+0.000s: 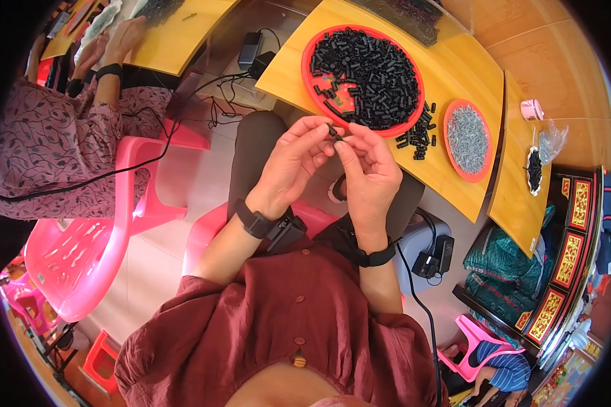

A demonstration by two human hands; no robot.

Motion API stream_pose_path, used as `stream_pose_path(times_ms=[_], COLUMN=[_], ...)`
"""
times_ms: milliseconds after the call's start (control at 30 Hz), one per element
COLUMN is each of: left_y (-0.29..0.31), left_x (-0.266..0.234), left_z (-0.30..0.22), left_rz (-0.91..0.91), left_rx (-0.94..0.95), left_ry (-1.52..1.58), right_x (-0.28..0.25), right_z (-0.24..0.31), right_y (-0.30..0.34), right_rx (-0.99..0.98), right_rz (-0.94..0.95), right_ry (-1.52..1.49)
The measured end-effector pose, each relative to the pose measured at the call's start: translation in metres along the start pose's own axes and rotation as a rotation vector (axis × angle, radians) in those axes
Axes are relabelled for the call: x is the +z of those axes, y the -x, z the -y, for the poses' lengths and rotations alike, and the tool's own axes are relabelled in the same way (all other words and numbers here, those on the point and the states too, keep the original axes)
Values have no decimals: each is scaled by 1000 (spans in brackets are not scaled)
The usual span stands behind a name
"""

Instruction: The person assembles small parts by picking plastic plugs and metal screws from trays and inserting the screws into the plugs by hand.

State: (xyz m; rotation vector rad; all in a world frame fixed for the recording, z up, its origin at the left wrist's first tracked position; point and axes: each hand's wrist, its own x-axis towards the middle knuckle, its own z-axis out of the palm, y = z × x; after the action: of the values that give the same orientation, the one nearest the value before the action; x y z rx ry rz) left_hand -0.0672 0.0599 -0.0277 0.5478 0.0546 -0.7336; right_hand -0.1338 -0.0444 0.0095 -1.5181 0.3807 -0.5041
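Both hands meet over my lap, just in front of the table edge. A small black plastic part sits between them. Thumb and forefinger of my left hand are closed on its upper left end. My right hand pinches at its lower right end; anything else inside that pinch is too small to make out. Just beyond my fingers is a round red tray, heaped with many short black plastic parts. Loose black parts lie on the table beside its rim.
On the yellow table, a smaller red plate holds thin silvery metal pieces. A white dish of dark pieces stands further right. At left, another person in patterned clothing sits by a pink chair. Black cables hang near my arms.
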Motion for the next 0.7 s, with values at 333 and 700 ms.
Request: stream_pose_path(times_ms=[333,700], left_y=[0,-1], left_x=[4,6], left_z=[3,1], left_rz=[35,5], left_rx=[52,210], left_ry=[-88,-350], right_x=[-1,0], right_z=[9,9], right_y=[0,0], right_rx=[79,117], right_rz=[2,25], right_ry=[-58,-149])
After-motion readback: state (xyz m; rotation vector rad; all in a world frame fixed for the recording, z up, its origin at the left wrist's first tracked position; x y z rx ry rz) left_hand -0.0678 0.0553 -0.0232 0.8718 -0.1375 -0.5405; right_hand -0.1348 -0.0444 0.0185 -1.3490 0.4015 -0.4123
